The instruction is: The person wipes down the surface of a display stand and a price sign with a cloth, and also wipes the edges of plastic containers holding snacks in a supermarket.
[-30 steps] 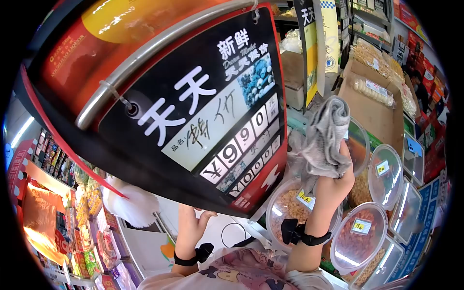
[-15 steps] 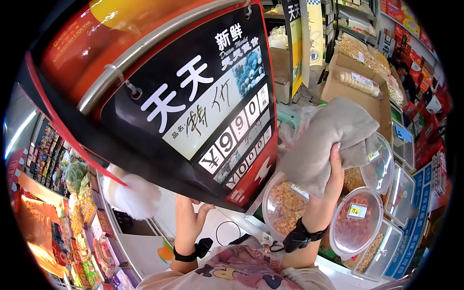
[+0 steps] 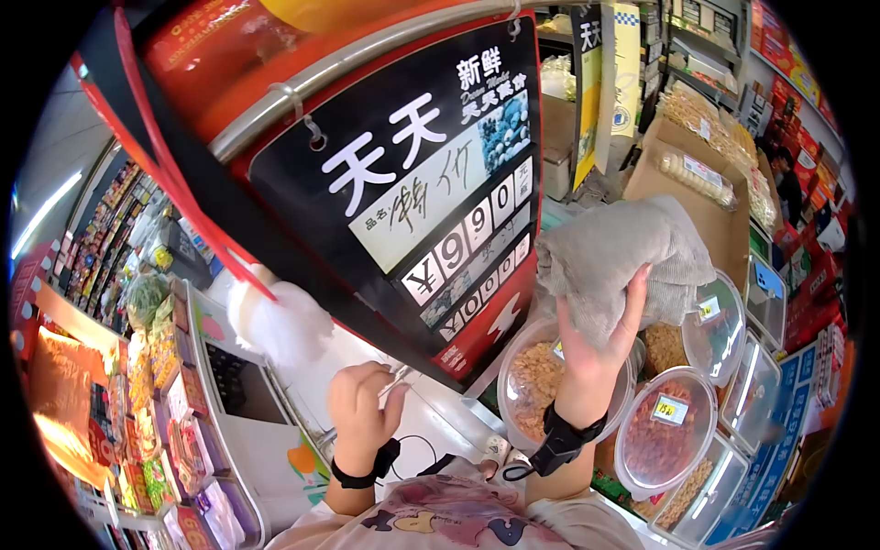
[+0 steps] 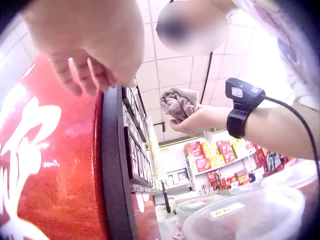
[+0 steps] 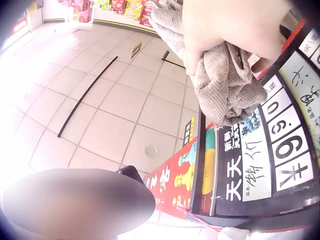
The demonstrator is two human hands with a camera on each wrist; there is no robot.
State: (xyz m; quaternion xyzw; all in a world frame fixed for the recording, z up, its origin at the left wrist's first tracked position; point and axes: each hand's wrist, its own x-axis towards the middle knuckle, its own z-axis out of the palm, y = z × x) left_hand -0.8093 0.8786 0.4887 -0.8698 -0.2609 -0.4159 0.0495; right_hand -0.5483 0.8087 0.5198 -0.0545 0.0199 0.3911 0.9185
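Observation:
A grey cloth is gripped by my right hand, with fingers and thumb against its folds, to the right of the black price sign. In the right wrist view the cloth hangs bunched under the right hand, overlapping the price sign. My left hand is just off the sign's lower left edge, fingers loosely bent. In the left wrist view the left hand has its fingertips near the sign's dark edge; I see nothing held.
Round lidded tubs of dried food stand below and right of the right hand. A cardboard box with packaged goods lies behind. A white fluffy thing hangs left of the sign, above a white counter. Metal rail crosses the sign's top.
The cloth has gone from a narrow bunch to a wider, folded shape in my right hand. My left hand, partly hidden at the sign's edge before, now shows clear of it with fingers bent.

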